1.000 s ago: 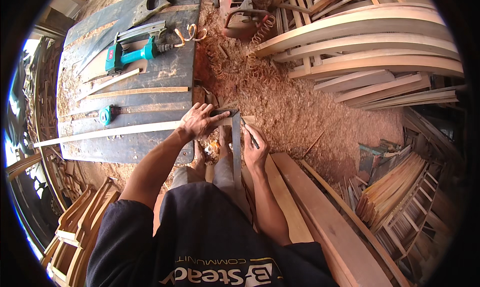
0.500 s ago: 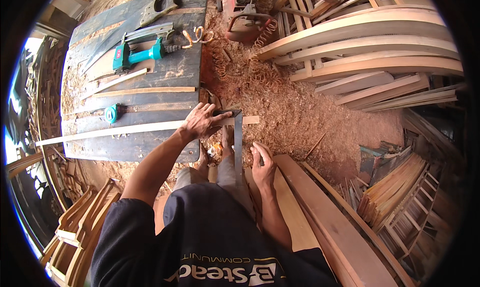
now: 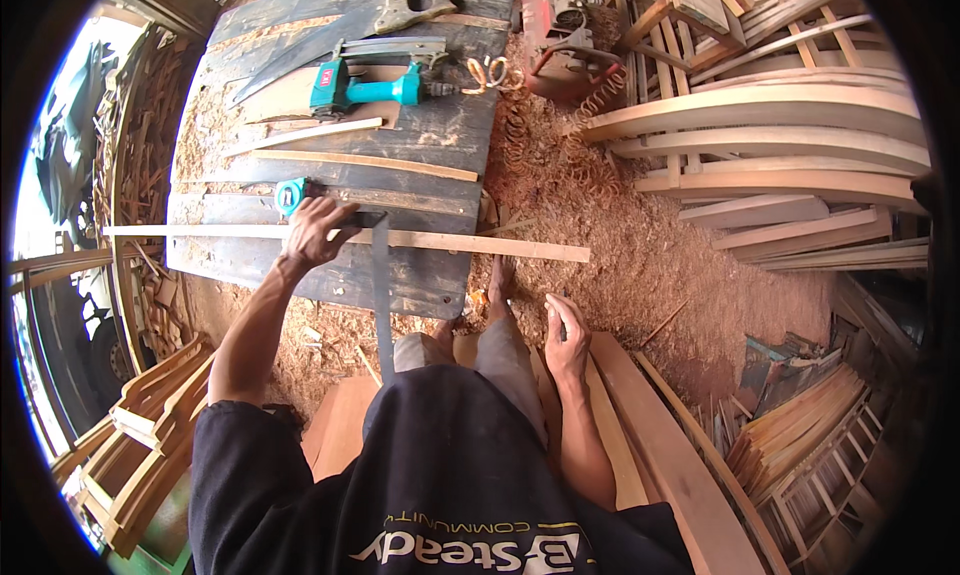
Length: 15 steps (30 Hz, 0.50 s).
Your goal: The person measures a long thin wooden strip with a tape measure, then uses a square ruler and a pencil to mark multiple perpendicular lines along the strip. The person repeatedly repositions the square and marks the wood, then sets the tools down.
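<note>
Left hand (image 3: 318, 233) gripping square (image 3: 382, 300); wood strip (image 3: 510, 248) running under hand, poking past worktop's (image 3: 430, 283) right edge. Right hand (image 3: 568, 340) curling, can't tell if holding.

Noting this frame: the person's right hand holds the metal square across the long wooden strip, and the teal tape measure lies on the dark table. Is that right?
Not quite: the head view shows the left hand holding the metal square across the long wooden strip; the right hand is apart from both. The teal tape measure does lie on the dark table.
</note>
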Motion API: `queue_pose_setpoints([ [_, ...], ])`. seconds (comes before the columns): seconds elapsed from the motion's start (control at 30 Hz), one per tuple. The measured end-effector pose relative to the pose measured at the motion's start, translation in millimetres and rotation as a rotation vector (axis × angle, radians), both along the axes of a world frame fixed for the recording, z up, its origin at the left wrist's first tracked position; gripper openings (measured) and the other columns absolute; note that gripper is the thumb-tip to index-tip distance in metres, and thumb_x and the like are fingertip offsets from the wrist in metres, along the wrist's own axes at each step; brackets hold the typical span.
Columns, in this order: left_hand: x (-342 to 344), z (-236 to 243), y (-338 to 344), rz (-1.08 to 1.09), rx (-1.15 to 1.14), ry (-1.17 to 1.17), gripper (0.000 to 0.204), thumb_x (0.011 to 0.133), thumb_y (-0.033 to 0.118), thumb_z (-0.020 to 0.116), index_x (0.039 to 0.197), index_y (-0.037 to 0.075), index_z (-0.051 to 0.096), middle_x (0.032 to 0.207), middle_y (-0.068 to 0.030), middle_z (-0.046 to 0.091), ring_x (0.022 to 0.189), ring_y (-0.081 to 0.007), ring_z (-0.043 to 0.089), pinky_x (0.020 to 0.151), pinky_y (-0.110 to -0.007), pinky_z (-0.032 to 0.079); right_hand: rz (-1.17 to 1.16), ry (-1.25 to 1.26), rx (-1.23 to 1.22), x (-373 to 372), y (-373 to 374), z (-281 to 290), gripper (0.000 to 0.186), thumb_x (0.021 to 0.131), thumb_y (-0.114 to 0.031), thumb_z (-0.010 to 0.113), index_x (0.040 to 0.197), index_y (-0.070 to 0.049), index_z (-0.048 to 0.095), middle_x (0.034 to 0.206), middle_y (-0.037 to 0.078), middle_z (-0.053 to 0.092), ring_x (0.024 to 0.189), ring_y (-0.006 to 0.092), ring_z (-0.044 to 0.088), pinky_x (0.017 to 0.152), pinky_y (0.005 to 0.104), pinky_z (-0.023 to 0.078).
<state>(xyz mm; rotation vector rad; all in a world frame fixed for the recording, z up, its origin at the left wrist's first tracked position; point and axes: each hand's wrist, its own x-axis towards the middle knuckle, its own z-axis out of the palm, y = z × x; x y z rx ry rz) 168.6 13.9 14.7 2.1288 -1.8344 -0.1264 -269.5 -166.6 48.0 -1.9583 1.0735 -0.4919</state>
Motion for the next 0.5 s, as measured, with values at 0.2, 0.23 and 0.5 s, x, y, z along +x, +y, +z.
queue_pose_setpoints([
  [0.2, -27.6, -20.5, -37.0, 0.092, 0.196, 0.112, 0.044, 0.096, 0.044, 0.062, 0.132, 0.02, 0.064, 0.097, -0.0071, 0.066, 0.089, -0.0222, 0.061, 0.082, -0.039, 0.043, 0.125, 0.044, -0.1, 29.4, 0.2, 7.9, 0.023, 0.099, -0.005, 0.056, 0.118, -0.001, 0.068, 0.118, 0.016, 0.069, 0.109, 0.0343, 0.067, 0.093, 0.0404, 0.054],
  [0.23, -32.9, -24.4, -45.2, 0.084, 0.194, 0.111, 0.043, 0.096, 0.043, 0.062, 0.133, 0.021, 0.063, 0.099, -0.0077, 0.066, 0.091, -0.0225, 0.061, 0.083, -0.039, 0.043, 0.13, 0.04, -0.102, 33.5, 0.8, 10.4, 0.023, 0.098, -0.005, 0.056, 0.118, -0.001, 0.068, 0.118, 0.016, 0.069, 0.109, 0.0343, 0.067, 0.093, 0.0404, 0.054],
  [0.5, -61.2, -34.1, -49.9, -0.029, 0.032, 0.136, 0.047, 0.096, 0.045, 0.06, 0.137, 0.022, 0.062, 0.098, -0.009, 0.061, 0.095, -0.0271, 0.058, 0.086, -0.042, 0.042, 0.177, 0.027, -0.044, 53.5, 22.5, 21.8, 0.02, 0.098, -0.006, 0.059, 0.114, 0.0, 0.069, 0.115, 0.016, 0.07, 0.108, 0.0332, 0.067, 0.094, 0.0392, 0.054],
])
